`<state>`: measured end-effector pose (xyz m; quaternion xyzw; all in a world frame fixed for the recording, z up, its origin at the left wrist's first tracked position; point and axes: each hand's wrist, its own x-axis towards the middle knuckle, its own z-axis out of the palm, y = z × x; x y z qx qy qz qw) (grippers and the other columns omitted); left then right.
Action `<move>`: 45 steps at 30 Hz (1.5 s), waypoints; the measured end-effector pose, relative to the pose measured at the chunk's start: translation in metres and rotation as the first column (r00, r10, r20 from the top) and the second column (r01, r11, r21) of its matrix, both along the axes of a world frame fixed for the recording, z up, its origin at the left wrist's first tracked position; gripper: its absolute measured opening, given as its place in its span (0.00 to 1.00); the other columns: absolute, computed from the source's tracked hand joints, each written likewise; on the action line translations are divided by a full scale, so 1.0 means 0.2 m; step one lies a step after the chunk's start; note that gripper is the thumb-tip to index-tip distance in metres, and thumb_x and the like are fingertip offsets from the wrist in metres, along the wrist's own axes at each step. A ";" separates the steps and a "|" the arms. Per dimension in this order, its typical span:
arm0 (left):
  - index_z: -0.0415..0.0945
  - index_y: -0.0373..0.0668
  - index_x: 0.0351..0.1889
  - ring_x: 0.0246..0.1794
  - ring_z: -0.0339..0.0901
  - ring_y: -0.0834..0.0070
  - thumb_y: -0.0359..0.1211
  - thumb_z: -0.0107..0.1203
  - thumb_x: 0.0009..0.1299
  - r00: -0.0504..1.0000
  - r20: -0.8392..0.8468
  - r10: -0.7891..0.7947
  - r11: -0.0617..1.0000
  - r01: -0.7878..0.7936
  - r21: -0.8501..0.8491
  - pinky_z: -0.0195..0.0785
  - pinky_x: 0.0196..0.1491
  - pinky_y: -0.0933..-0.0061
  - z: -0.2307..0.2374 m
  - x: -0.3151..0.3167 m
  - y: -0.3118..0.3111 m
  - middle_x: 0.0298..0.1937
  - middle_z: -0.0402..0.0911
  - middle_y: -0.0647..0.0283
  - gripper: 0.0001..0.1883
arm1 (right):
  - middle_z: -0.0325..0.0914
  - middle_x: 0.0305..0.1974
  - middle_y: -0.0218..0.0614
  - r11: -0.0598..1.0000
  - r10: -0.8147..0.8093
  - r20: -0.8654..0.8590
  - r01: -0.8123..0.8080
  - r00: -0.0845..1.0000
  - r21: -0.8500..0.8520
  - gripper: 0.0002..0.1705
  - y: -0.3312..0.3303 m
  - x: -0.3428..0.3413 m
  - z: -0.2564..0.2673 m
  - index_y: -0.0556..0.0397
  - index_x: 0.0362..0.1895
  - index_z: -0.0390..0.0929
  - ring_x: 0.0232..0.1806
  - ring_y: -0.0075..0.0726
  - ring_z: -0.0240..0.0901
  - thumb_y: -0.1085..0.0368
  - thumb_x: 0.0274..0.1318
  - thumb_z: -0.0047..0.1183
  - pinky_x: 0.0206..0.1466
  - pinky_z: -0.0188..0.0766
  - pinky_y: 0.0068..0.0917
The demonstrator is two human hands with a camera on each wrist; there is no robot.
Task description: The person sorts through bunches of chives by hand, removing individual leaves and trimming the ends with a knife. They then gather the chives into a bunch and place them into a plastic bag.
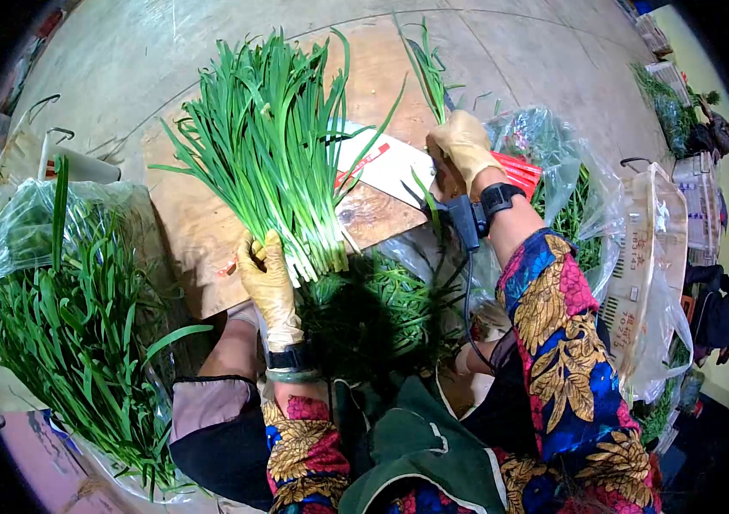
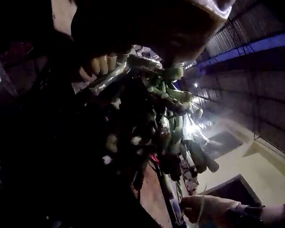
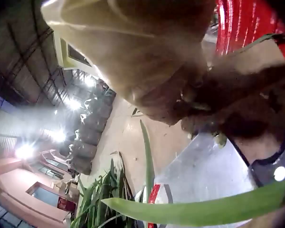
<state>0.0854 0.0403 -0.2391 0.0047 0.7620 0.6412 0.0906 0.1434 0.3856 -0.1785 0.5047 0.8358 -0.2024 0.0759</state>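
A large bunch of garlic chives [image 1: 274, 163] lies on a wooden board [image 1: 189, 248], leaves pointing away and pale stem ends towards the body. My gloved left hand [image 1: 266, 270] grips the stem ends at the bunch's near left side. In the left wrist view the cut stem ends [image 2: 173, 95] show beside the fingers. Beyond the board's right edge my gloved right hand [image 1: 465, 147] holds a few garlic chives [image 1: 429, 68], their leaves pointing away. A white flat sheet [image 1: 386, 171] with red marks lies on the board between the hands.
Red strips [image 1: 520, 174] lie beside the right hand. A plastic bag of greens [image 1: 56, 308] stands at the left, and another clear bag [image 1: 549, 137] of greens at the right. More greens [image 1: 390, 300] lie below the board. A pale crate [image 1: 643, 265] stands at the far right.
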 end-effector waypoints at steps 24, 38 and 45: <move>0.64 0.32 0.62 0.55 0.76 0.57 0.29 0.51 0.73 0.771 0.253 -0.584 0.549 0.145 0.823 0.71 0.59 0.57 0.63 0.37 0.20 0.55 0.76 0.48 0.21 | 0.76 0.29 0.43 0.689 0.723 -0.347 -0.666 0.598 0.288 0.14 -0.81 0.61 0.54 0.49 0.39 0.72 0.31 0.53 0.78 0.63 0.47 0.59 0.33 0.73 0.44; 0.61 0.31 0.63 0.62 0.72 0.56 0.26 0.47 0.71 0.754 0.134 -0.643 0.535 0.317 0.783 0.65 0.64 0.55 0.65 0.48 0.17 0.61 0.73 0.48 0.22 | 0.72 0.25 0.22 0.528 0.180 -0.548 -0.551 0.817 -0.646 0.04 -0.68 0.78 0.53 0.53 0.32 0.74 0.28 0.19 0.65 0.67 0.59 0.55 0.30 0.63 0.21; 0.59 0.35 0.66 0.66 0.66 0.53 0.23 0.47 0.71 0.650 0.228 -0.725 0.351 0.064 0.934 0.60 0.68 0.49 0.56 0.50 0.21 0.64 0.69 0.48 0.24 | 0.69 0.28 0.17 0.455 0.129 -0.537 -0.530 0.834 -0.715 0.08 -0.67 0.84 0.49 0.50 0.36 0.75 0.29 0.14 0.61 0.60 0.65 0.53 0.31 0.60 0.16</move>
